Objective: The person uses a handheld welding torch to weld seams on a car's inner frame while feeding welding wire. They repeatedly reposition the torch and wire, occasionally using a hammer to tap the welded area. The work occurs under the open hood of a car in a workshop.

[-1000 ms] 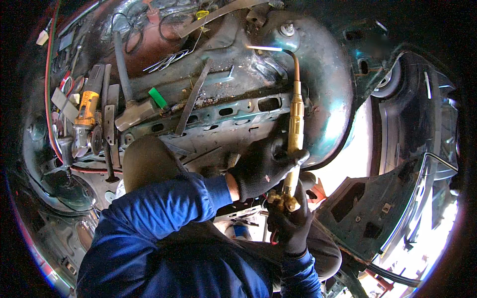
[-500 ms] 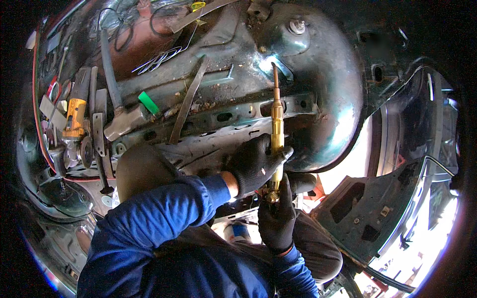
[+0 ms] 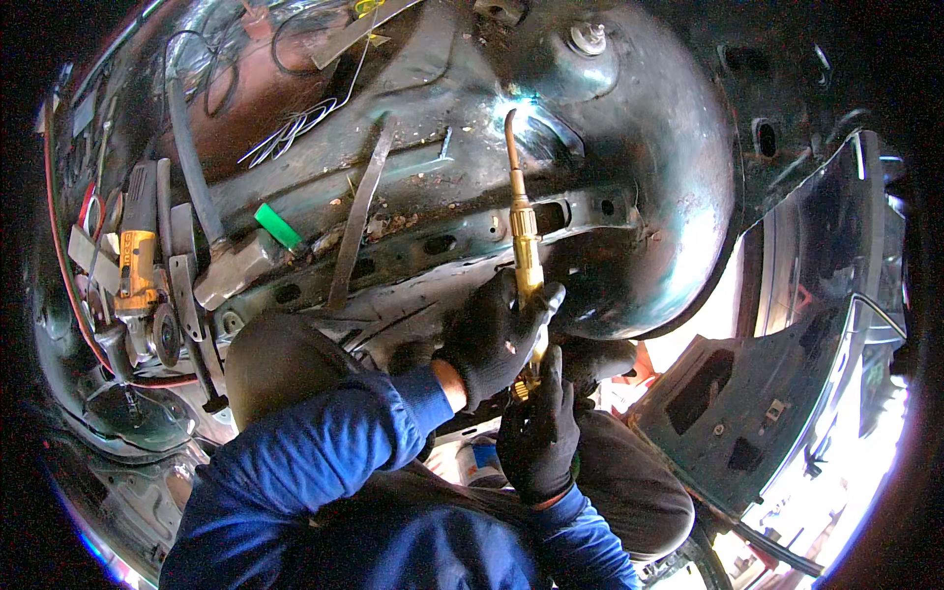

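A brass gas torch with a bent copper tip slants up through the middle of the view. My gloved left hand is wrapped round its barrel, thumb along the side. Lower down, my gloved right hand grips its rear end, close to a knurled brass knob. At the tip, a bright blue-white glow lights the dark sheet-metal panel, just left of a raised slot-like piece of metal. The glare hides the exact spot where tip and metal meet.
Right of the torch bulges a rounded wheel housing. At left lie a yellow angle grinder, a hammer and a red hose. A green strip, a flat metal bar and loose wire rest on the panel.
The torch tip has shifted left along the panel, away from the slot-like piece, and the glow has moved with it. Both hands keep their hold. The whole view has shifted slightly.
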The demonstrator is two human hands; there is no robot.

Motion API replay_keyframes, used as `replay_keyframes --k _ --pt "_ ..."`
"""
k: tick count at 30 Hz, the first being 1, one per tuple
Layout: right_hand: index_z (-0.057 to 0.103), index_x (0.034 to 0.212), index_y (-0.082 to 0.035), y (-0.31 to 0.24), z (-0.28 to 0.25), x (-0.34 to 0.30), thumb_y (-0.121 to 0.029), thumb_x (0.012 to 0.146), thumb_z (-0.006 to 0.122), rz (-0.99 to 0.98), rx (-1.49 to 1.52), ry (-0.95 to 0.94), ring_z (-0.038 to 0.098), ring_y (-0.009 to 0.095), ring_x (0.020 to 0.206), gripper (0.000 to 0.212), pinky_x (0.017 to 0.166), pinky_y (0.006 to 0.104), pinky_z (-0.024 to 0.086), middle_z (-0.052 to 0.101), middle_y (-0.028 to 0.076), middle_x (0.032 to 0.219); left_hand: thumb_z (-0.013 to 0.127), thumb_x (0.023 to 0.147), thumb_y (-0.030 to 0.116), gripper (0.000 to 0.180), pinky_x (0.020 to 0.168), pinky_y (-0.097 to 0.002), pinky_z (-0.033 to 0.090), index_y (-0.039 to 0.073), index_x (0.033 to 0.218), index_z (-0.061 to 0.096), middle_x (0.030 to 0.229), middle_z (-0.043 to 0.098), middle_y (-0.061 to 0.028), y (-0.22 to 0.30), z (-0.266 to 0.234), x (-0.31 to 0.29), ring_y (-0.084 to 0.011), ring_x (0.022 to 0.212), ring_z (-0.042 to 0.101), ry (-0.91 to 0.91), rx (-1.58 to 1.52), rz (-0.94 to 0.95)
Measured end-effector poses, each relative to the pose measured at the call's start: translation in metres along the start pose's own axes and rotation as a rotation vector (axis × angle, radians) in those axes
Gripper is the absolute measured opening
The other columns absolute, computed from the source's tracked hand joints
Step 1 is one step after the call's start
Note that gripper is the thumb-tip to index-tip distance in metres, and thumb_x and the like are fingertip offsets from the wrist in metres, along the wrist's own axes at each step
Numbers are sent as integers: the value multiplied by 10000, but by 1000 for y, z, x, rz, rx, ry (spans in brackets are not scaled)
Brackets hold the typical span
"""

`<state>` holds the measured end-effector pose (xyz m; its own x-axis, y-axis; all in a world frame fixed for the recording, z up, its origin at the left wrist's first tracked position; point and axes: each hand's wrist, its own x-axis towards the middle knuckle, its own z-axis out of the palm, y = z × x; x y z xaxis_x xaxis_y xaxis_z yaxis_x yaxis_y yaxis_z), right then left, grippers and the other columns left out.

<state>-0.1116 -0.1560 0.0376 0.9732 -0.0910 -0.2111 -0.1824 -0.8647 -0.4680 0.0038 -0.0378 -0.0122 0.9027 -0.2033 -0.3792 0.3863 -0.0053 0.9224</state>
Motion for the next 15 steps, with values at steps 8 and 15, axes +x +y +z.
replay_keyframes --k 8,15 --pt "347 1627 -35 -4 -3 4 -28 851 655 -33 30 -60 654 508 954 835 750 509 591 609 337 1309 667 1028 484 461 658 -379 474 27 970 656 743 598 -47 -6 -1 4 -160 707 568 48 36 5" --pt "248 1664 -54 1 4 -3 -157 844 714 17 1 -99 679 448 823 948 633 493 594 595 287 1225 670 1028 481 447 621 -370 453 40 960 656 724 593 -27 -10 -4 3 -154 671 559 25 70 -18"
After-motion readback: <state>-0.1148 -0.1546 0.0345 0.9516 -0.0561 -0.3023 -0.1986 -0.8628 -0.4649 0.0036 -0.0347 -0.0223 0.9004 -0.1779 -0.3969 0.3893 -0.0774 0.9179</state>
